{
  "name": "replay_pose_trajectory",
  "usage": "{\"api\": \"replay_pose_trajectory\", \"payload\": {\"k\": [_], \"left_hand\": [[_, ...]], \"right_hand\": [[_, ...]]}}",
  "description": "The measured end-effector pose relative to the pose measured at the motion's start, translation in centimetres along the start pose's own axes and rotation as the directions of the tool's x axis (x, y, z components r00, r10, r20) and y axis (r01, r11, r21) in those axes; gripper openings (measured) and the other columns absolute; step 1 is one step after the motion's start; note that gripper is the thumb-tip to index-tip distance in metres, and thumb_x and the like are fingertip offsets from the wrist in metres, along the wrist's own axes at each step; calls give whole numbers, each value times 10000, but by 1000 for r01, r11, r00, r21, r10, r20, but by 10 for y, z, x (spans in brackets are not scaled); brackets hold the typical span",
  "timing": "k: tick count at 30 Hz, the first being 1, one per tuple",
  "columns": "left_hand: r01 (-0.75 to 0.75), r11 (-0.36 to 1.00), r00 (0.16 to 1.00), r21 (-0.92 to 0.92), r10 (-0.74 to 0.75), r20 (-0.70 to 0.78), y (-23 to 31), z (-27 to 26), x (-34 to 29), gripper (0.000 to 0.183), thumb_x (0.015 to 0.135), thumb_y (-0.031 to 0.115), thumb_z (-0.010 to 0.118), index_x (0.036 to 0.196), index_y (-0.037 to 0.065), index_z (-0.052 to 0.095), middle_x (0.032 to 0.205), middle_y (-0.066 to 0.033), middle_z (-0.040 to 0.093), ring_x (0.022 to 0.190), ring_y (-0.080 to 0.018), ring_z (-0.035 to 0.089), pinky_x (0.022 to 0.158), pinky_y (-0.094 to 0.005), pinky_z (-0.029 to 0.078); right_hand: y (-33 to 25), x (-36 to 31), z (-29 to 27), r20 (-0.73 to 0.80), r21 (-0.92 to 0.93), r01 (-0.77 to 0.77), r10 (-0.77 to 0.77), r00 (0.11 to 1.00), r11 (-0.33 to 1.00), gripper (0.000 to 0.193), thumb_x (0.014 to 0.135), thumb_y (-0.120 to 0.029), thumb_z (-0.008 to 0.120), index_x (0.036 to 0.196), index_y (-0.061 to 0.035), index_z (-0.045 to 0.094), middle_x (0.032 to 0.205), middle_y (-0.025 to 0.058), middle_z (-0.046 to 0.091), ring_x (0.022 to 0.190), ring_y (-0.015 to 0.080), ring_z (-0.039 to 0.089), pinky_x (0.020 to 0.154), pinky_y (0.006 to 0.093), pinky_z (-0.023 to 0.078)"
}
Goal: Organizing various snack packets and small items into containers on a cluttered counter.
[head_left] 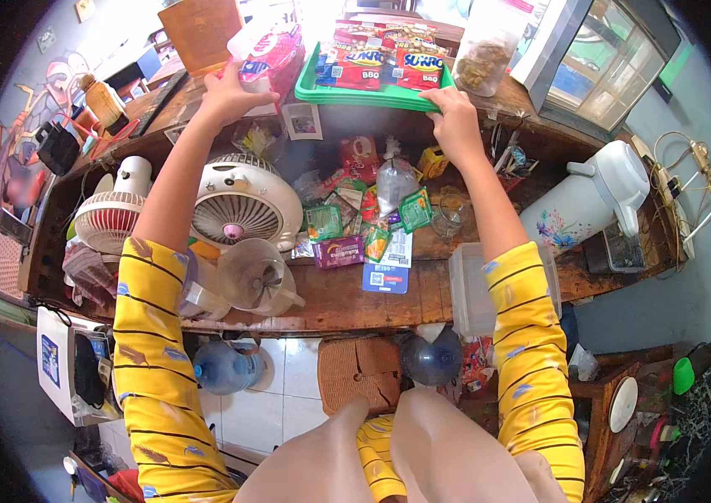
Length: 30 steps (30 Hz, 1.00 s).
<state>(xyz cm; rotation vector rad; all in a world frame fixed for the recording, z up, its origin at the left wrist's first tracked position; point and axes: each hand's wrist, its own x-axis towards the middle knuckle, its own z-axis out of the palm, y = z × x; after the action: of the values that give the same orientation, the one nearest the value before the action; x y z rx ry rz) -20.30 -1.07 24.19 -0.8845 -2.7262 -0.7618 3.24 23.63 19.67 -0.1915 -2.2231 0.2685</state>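
On the raised back shelf, my right hand (454, 117) pinches the front right corner of a green plastic tray (372, 98). Several red snack packets (359, 69) lie in that tray, in rows. To its left, my left hand (231, 99) grips the near side of a pink and white plastic pack (274, 65), with thumb and fingers spread around it. Both arms, in yellow striped sleeves, reach far over the counter. A clear bag of brown snacks (483, 65) stands right of the tray.
Below are a round white fan (242, 201), a clear plastic jug (259, 277), several small sachets (343, 214), a clear box (464, 289) and a large flowered thermos (592, 201). A glass-fronted case (602, 71) stands at back right. Under the counter sits a blue water jug (230, 367).
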Motion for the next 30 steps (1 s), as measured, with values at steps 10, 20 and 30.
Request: {"api": "replay_pose_trajectory", "payload": {"k": [10, 20, 30], "left_hand": [[-150, 987, 982, -62, 141, -129, -3, 13, 0, 968, 590, 510, 722, 1342, 96, 273, 1295, -343, 260, 1212, -453, 326, 989, -446, 318], [-521, 838, 756, -163, 364, -545, 61, -4, -187, 517, 683, 135, 700, 1150, 61, 490, 1311, -232, 360, 1212, -360, 352, 993, -449, 267], [29, 596, 916, -803, 306, 260, 158, 229, -393, 480, 832, 231, 583, 1205, -13, 405, 1180, -187, 426, 1137, -316, 405, 967, -367, 325]], "right_hand": [[6, 5, 2, -49, -229, -59, 50, 998, 972, 330, 680, -17, 666, 954, -201, 649, 1060, 8, 555, 996, 256, 511, 807, 376, 482], [-27, -155, -111, -32, -252, -78, 72, 997, 965, 439, 715, 4, 590, 1111, -185, 592, 1183, 78, 511, 1087, 294, 464, 924, 382, 368], [132, -434, -177, -230, 40, -938, 916, 328, 345, 545, 796, -204, 611, 1257, -42, 369, 1132, 226, 520, 968, 344, 549, 824, 384, 439]]}}
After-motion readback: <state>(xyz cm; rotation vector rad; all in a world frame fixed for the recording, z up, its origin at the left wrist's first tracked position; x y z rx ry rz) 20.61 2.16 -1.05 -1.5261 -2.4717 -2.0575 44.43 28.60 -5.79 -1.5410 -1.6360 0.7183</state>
